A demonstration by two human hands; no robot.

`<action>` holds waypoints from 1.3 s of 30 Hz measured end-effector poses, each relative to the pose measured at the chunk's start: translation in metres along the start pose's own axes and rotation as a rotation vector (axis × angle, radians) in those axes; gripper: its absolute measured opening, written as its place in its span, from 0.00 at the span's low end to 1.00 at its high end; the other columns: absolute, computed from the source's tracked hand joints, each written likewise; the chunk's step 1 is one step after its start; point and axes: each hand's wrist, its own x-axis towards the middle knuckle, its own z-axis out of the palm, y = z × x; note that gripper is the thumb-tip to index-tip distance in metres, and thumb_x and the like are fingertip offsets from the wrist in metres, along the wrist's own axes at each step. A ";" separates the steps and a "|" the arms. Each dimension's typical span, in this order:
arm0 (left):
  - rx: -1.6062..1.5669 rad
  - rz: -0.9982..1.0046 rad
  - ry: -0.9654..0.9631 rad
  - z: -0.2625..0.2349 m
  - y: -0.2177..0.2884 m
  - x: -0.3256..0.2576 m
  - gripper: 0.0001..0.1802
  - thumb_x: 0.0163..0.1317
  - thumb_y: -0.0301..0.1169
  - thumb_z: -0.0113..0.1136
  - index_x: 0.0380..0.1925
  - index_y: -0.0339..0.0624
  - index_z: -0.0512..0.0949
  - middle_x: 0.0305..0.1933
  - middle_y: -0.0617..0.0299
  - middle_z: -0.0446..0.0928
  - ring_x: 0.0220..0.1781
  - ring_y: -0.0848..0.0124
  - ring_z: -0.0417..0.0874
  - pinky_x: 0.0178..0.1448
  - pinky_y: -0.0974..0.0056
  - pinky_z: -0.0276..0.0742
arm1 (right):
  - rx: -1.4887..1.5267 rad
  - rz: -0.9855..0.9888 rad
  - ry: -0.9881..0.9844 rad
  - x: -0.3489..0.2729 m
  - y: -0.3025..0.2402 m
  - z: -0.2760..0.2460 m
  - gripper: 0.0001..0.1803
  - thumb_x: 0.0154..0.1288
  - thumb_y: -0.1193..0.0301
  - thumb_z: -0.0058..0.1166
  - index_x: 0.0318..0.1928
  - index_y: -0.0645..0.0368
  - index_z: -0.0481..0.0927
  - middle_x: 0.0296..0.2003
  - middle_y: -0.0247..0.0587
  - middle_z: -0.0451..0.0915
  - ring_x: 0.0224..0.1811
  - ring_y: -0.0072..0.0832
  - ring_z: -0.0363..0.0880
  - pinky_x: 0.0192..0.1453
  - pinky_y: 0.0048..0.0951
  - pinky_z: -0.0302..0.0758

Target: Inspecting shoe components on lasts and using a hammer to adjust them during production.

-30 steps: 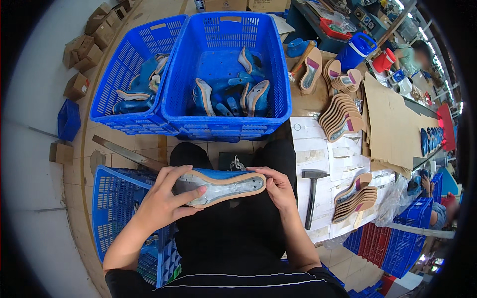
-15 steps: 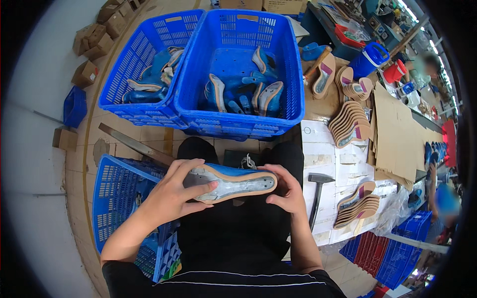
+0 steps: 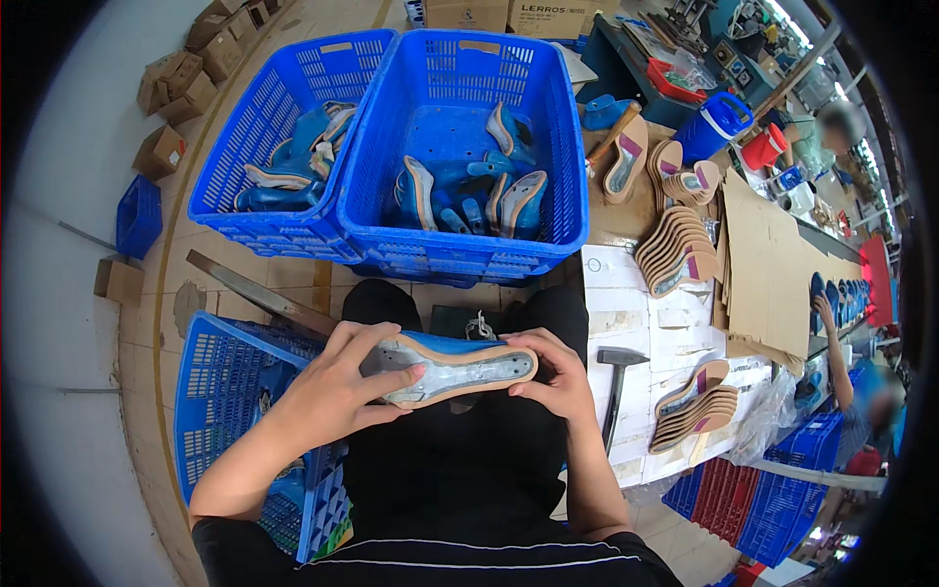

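Over my lap I hold a blue shoe last (image 3: 465, 374) with its sole side up. An insole with a tan rim and a grey, glue-smeared middle lies on that face. My left hand (image 3: 337, 380) grips one end, its thumb pressed on the grey surface. At the other end, my right hand (image 3: 558, 380) closes round the tip with thumb and fingers. The last lies nearly level, and its blue body shows along the far edge. A hammer (image 3: 613, 386) lies on the paper-covered table at my right, apart from my right hand.
Two blue crates (image 3: 460, 235) ahead hold several blue lasts with insoles. Another blue crate (image 3: 196, 411) stands at my left. Stacked insoles (image 3: 675, 249) and a smaller stack (image 3: 694, 416) lie on the right table beside cardboard sheets (image 3: 768, 264). A co-worker (image 3: 856, 391) reaches toward blue lasts at far right.
The last and both hands have stayed almost still; my right fingers have shifted slightly along the tip. The whole view has moved a little. The co-worker's arm at far right reaches farther out.
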 end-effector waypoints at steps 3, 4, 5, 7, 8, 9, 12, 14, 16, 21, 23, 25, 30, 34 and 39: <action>0.008 -0.007 0.004 0.002 -0.001 -0.002 0.28 0.50 0.37 0.84 0.55 0.61 0.90 0.72 0.49 0.70 0.66 0.48 0.73 0.61 0.49 0.86 | -0.010 0.013 -0.020 0.000 -0.002 0.000 0.38 0.52 0.66 0.83 0.64 0.64 0.83 0.58 0.49 0.82 0.66 0.44 0.82 0.70 0.38 0.76; 0.009 -0.003 0.002 0.002 0.000 -0.001 0.28 0.50 0.37 0.84 0.55 0.61 0.90 0.72 0.49 0.70 0.66 0.48 0.73 0.61 0.49 0.86 | -0.002 0.025 -0.016 0.000 -0.002 -0.001 0.38 0.53 0.66 0.83 0.64 0.63 0.83 0.58 0.50 0.82 0.66 0.43 0.82 0.69 0.38 0.77; 0.012 -0.007 -0.002 0.002 0.001 0.000 0.28 0.50 0.37 0.85 0.55 0.61 0.89 0.72 0.50 0.71 0.66 0.48 0.73 0.61 0.49 0.86 | -0.001 0.024 -0.012 0.000 -0.004 -0.001 0.38 0.53 0.66 0.83 0.64 0.63 0.83 0.58 0.50 0.82 0.66 0.43 0.82 0.69 0.38 0.77; 0.013 -0.008 -0.003 0.002 0.003 0.001 0.28 0.50 0.37 0.85 0.55 0.61 0.89 0.72 0.50 0.71 0.66 0.48 0.73 0.61 0.49 0.87 | -0.010 0.007 0.019 0.001 -0.006 0.000 0.35 0.54 0.66 0.81 0.62 0.60 0.84 0.59 0.49 0.85 0.62 0.43 0.84 0.69 0.39 0.77; 0.017 -0.011 0.002 0.003 0.003 0.000 0.29 0.50 0.37 0.85 0.55 0.61 0.90 0.72 0.50 0.71 0.66 0.49 0.73 0.61 0.50 0.87 | -0.012 0.006 0.020 0.001 -0.006 0.000 0.35 0.54 0.66 0.81 0.62 0.60 0.84 0.59 0.49 0.85 0.62 0.43 0.84 0.69 0.39 0.77; 0.021 -0.013 0.008 0.003 0.003 0.000 0.29 0.49 0.38 0.85 0.55 0.61 0.90 0.72 0.50 0.71 0.66 0.49 0.74 0.61 0.50 0.87 | -0.017 0.008 0.019 0.001 -0.006 0.000 0.35 0.54 0.66 0.81 0.62 0.60 0.84 0.59 0.49 0.85 0.62 0.43 0.84 0.69 0.39 0.77; 0.026 -0.015 0.007 0.003 0.003 -0.002 0.29 0.49 0.38 0.85 0.55 0.61 0.90 0.72 0.51 0.71 0.66 0.49 0.74 0.60 0.51 0.87 | -0.018 0.009 0.003 -0.001 -0.002 -0.002 0.36 0.54 0.66 0.81 0.63 0.61 0.84 0.59 0.49 0.84 0.63 0.43 0.83 0.68 0.38 0.77; 0.029 -0.014 0.009 0.004 0.003 -0.002 0.29 0.49 0.38 0.85 0.54 0.61 0.90 0.72 0.51 0.71 0.66 0.49 0.74 0.60 0.51 0.87 | -0.014 0.009 -0.008 -0.001 -0.001 -0.002 0.37 0.54 0.66 0.82 0.64 0.62 0.83 0.59 0.50 0.83 0.65 0.42 0.82 0.68 0.37 0.78; 0.032 -0.012 0.010 0.005 0.004 -0.003 0.28 0.49 0.38 0.85 0.54 0.61 0.90 0.72 0.51 0.71 0.66 0.50 0.74 0.59 0.51 0.88 | -0.025 0.000 -0.014 -0.001 -0.001 -0.002 0.36 0.55 0.66 0.81 0.64 0.62 0.83 0.60 0.50 0.83 0.65 0.42 0.83 0.68 0.37 0.78; 0.036 -0.032 0.002 0.006 0.004 -0.004 0.27 0.50 0.38 0.84 0.54 0.61 0.90 0.72 0.52 0.70 0.67 0.49 0.73 0.59 0.51 0.88 | -0.011 -0.009 -0.025 -0.002 -0.002 -0.001 0.35 0.57 0.67 0.80 0.65 0.62 0.82 0.61 0.50 0.82 0.65 0.40 0.83 0.67 0.36 0.78; 0.034 -0.030 0.001 0.005 0.005 -0.004 0.27 0.50 0.38 0.84 0.54 0.61 0.90 0.72 0.51 0.70 0.67 0.49 0.73 0.59 0.51 0.88 | 0.005 -0.006 -0.023 -0.003 -0.001 -0.001 0.35 0.58 0.67 0.80 0.65 0.62 0.81 0.62 0.50 0.82 0.65 0.39 0.82 0.66 0.35 0.79; 0.033 -0.030 0.000 0.006 0.006 -0.004 0.28 0.50 0.38 0.84 0.54 0.61 0.90 0.72 0.51 0.70 0.67 0.49 0.73 0.60 0.51 0.87 | 0.044 0.009 -0.027 -0.003 0.001 -0.002 0.35 0.59 0.68 0.80 0.66 0.62 0.81 0.63 0.50 0.81 0.64 0.37 0.82 0.65 0.34 0.79; 0.039 -0.031 0.016 0.005 0.007 -0.005 0.29 0.51 0.38 0.84 0.56 0.61 0.89 0.72 0.51 0.70 0.68 0.49 0.73 0.62 0.51 0.87 | 0.222 0.054 -0.028 -0.004 0.010 0.001 0.37 0.62 0.61 0.78 0.68 0.63 0.80 0.62 0.49 0.81 0.65 0.36 0.82 0.67 0.33 0.78; 0.018 -0.049 0.017 0.004 0.009 -0.005 0.29 0.51 0.38 0.84 0.56 0.61 0.89 0.72 0.51 0.70 0.68 0.49 0.73 0.62 0.50 0.86 | 0.570 0.085 0.057 -0.007 0.028 0.009 0.37 0.74 0.49 0.66 0.68 0.67 0.79 0.61 0.51 0.80 0.65 0.38 0.81 0.71 0.34 0.76; 0.017 -0.067 0.011 0.006 0.011 -0.008 0.28 0.52 0.38 0.84 0.56 0.61 0.89 0.72 0.51 0.69 0.69 0.48 0.73 0.63 0.50 0.86 | 0.492 0.110 0.037 -0.006 0.028 0.007 0.34 0.79 0.49 0.58 0.65 0.69 0.81 0.60 0.52 0.81 0.66 0.41 0.81 0.72 0.37 0.75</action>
